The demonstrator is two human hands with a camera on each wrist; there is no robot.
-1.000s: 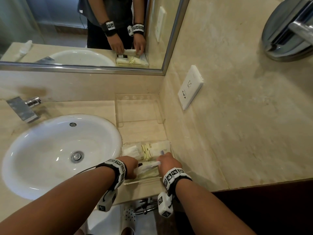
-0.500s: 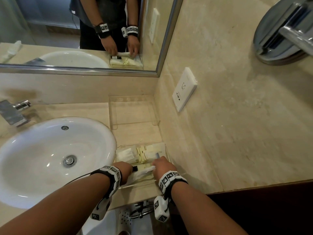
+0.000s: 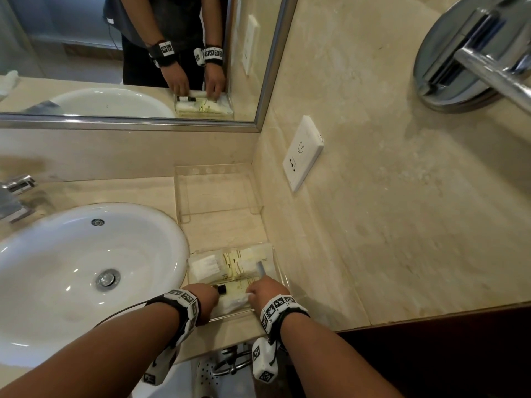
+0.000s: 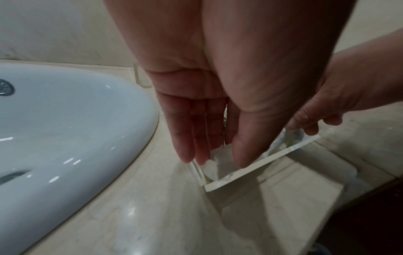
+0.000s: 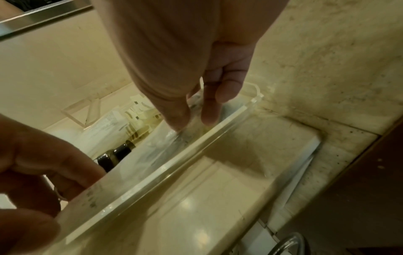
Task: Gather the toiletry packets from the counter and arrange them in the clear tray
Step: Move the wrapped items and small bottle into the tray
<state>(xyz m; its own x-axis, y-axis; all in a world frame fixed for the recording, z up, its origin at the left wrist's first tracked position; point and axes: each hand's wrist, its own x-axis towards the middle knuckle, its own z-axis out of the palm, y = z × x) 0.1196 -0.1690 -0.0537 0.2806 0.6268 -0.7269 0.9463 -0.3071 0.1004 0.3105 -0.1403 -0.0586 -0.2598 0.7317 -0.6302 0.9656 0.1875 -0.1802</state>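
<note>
A clear tray [image 3: 278,268] sits near the counter's front edge, against the right wall. It holds yellowish and white packets [image 3: 235,262] and a small black-capped bottle [image 5: 115,153]. Both hands hold one long white plastic packet [image 3: 232,304] low along the tray's near wall [image 5: 174,165]. My left hand [image 4: 213,158] pinches the packet's left end [image 4: 218,163] between thumb and fingers, inside the near left corner. My right hand [image 5: 189,122] pinches its crinkled right end [image 5: 174,143]. The head view shows the left hand [image 3: 204,300] and right hand [image 3: 267,291] side by side.
A second clear tray [image 3: 215,193] stands bare behind the first. The white sink basin [image 3: 86,268] lies just left, with a faucet [image 3: 14,196] at far left. A wall plate [image 3: 301,156], a chrome fixture [image 3: 474,53] and a mirror [image 3: 129,53] are on the walls.
Both hands have brought the long white packet lower and nearer, down against the tray's near wall. The head camera has shifted a little.
</note>
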